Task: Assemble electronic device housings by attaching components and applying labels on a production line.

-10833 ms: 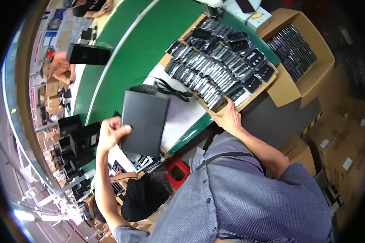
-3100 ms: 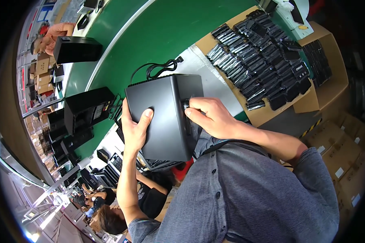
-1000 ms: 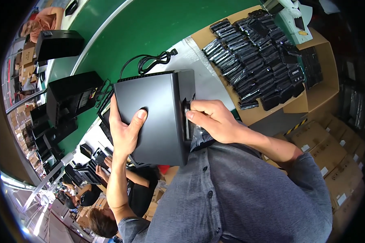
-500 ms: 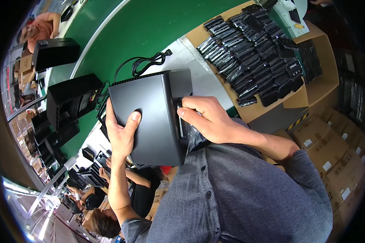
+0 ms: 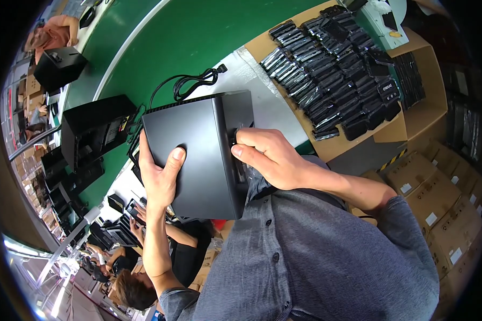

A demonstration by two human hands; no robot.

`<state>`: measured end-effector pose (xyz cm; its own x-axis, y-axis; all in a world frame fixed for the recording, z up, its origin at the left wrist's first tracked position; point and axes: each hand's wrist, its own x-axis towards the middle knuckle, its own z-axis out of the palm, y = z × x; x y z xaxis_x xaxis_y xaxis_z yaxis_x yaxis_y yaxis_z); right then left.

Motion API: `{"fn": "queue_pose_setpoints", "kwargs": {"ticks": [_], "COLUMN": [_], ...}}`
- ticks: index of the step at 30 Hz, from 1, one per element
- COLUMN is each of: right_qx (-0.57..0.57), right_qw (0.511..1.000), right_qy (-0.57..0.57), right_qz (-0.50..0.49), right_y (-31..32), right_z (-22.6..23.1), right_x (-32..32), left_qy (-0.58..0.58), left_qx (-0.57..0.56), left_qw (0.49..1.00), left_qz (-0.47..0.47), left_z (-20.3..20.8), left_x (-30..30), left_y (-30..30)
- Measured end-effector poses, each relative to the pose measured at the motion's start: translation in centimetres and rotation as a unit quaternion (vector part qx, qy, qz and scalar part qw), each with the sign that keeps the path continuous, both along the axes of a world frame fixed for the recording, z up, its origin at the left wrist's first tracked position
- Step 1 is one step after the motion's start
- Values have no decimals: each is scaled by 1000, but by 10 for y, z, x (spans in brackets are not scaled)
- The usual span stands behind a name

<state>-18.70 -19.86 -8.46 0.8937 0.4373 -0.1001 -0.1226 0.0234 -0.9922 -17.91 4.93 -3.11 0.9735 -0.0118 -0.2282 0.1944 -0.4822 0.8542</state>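
Note:
A black box-shaped device [image 5: 195,155] with a smooth flat panel stands on the bench in front of me. My left hand [image 5: 160,174] grips its left side, the thumb lying flat on the panel and the fingers round the edge. My right hand [image 5: 270,158] is closed in a pinch against the device's right side, the side toward my body. What the pinch holds is hidden behind the fingers. Crumpled plastic film [image 5: 258,182] hangs just below that hand. Behind the device a coiled black power cable [image 5: 193,84] lies on the bench.
On the right, an open cardboard box [image 5: 340,152] carries several rows of plastic-wrapped black packs [image 5: 326,75]. A green conveyor belt [image 5: 171,37] runs past, bearing another black device [image 5: 96,128]. Stacked cartons [image 5: 434,187] stand at right; co-workers [image 5: 185,246] work at left.
My right hand has shifted slightly left against the device. My left hand keeps its hold. At far left, a black device by a co-worker has turned and tilted.

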Motion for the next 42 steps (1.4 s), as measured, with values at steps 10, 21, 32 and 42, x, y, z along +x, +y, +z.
{"fn": "queue_pose_setpoints", "kwargs": {"ticks": [10, 21, 32, 42], "right_qx": [50, 26, -1, 105], "right_qw": [997, 996, 997, 988], "right_qy": [51, -9, -13, 111], "right_qz": [14, 83, 70, 24], "right_y": [2, -17, -14, -25], "right_z": [-3, 2, -6, -27], "right_x": [5, -3, -21, -31], "left_qy": [-11, -29, -13, -32], "left_qx": [-1, 13, -22, 8], "left_qw": [1000, 999, 1000, 999], "left_qz": [10, -9, 15, 6], "left_z": [4, 2, 2, 0], "left_x": [3, -2, -1, -4], "left_y": [-8, -4, -7, -5]}}
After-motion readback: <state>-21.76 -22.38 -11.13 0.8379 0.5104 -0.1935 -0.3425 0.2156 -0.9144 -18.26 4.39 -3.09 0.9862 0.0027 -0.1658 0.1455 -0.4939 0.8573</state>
